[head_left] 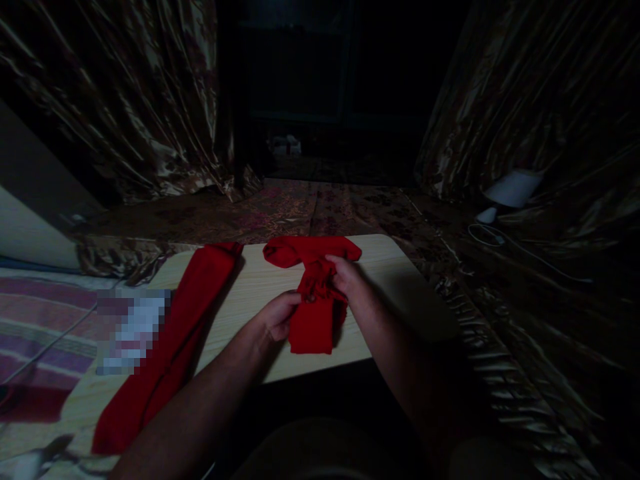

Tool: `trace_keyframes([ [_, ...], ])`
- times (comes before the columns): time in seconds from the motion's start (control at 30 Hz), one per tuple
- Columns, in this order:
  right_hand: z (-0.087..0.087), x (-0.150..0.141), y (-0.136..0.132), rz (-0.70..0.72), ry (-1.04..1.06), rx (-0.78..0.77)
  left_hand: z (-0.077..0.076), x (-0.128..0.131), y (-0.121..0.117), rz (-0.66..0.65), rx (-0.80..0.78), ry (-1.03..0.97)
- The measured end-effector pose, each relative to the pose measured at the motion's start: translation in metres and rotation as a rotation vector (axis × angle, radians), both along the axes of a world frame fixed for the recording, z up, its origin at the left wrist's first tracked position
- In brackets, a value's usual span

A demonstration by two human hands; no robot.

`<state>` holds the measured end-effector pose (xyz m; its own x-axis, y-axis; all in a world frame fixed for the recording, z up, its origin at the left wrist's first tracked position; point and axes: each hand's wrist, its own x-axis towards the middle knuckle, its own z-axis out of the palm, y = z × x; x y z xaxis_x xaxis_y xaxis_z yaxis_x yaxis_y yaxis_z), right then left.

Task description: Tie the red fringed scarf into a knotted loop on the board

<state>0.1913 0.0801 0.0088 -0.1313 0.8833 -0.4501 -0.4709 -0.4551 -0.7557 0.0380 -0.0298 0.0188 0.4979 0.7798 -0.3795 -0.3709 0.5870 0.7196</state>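
Observation:
A piece of red fabric [311,330] lies on the light wooden table [240,290], with a flat folded end toward me and a gathered, bunched middle. Its far part spreads sideways in a wide band [320,247] along the table's back edge. My left hand [281,315] grips the fabric's left side, thumb on top. On the right of the bunched part, my right hand [344,275] pinches the cloth between thumb and fingers. To the left, a long folded strip of red fabric [170,347] runs diagonally across the table, apart from both hands.
A blurred-out flat item [137,330] sits beside the long strip. Striped bedding [40,320] is at the left. A white lamp [515,189] with a cord stands at the right. Patterned curtains [165,100] hang behind, and the room is dark.

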Motion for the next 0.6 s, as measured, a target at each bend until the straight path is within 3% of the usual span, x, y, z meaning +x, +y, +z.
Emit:
trace_keyframes([
  [0.2, 0.002, 0.0, -0.006, -0.022, -0.078, -0.043, 0.004, -0.011, -0.032, -0.063, 0.075, -0.077],
  [0.4, -0.006, -0.004, -0.007, -0.131, 0.002, 0.019, 0.013, -0.027, -0.049, -0.336, 0.242, -0.058],
  [0.6, -0.013, -0.002, -0.007, -0.101, -0.085, 0.038, 0.017, -0.033, -0.051, -0.533, 0.335, 0.045],
])
